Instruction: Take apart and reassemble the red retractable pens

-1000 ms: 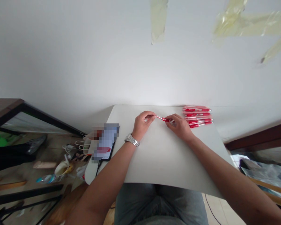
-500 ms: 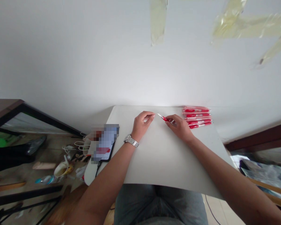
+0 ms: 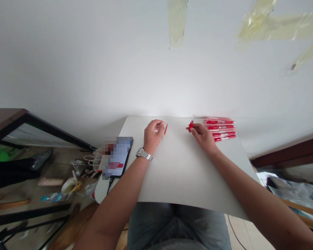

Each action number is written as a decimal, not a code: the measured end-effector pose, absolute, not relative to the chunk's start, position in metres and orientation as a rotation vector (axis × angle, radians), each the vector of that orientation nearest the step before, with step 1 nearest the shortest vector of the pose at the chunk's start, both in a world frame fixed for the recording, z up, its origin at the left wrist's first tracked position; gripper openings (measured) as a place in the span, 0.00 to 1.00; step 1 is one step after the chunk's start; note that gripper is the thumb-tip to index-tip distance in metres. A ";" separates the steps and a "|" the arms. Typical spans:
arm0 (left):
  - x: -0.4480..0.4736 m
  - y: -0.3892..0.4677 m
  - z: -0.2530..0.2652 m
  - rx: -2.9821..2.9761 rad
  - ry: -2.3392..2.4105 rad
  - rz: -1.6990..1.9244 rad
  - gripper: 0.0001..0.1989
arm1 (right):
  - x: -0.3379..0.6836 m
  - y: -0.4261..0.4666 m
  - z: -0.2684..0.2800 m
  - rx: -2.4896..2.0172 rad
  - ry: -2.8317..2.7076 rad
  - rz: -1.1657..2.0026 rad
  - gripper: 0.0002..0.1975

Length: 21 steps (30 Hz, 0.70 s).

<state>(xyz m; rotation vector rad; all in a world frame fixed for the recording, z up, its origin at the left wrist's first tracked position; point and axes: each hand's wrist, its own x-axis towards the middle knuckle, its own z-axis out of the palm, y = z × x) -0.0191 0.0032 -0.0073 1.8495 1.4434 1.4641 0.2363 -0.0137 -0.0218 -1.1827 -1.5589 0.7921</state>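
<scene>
My left hand point(image 3: 153, 134), with a metal watch point(image 3: 144, 153) on its wrist, pinches a thin pen refill point(image 3: 166, 129), red along its length with a yellowish end. Across a gap to the right, my right hand point(image 3: 203, 136) has its thumb and fingers closed on a red pen barrel point(image 3: 191, 126). A clear part of that barrel points up toward the wall. Just beyond the right hand lies a row of several red pens point(image 3: 221, 127) with clear sections, side by side on the white table point(image 3: 182, 173).
A phone point(image 3: 118, 158), its screen blurred out, rests on the table's left edge with a cable point(image 3: 109, 185) attached. The wall point(image 3: 146, 69) with tape strips point(image 3: 177, 24) rises behind the table. A cup point(image 3: 69, 186) and a bottle point(image 3: 52, 197) are on the floor at left.
My hands have moved apart: the thin refill has come away from the red barrel and is with my left hand. My right hand has turned the barrel more upright.
</scene>
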 end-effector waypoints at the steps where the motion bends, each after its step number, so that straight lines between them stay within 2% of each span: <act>1: -0.020 0.004 -0.007 1.856 1.457 1.461 0.11 | 0.236 -0.014 -0.022 -1.187 -1.556 0.790 0.20; 12: -0.030 0.006 -0.006 1.934 1.636 1.417 0.09 | 0.237 -0.012 -0.026 -1.218 -1.545 0.749 0.18; 21: -0.038 0.005 0.001 2.136 1.896 1.204 0.05 | 0.236 -0.013 -0.024 -1.209 -1.548 0.725 0.18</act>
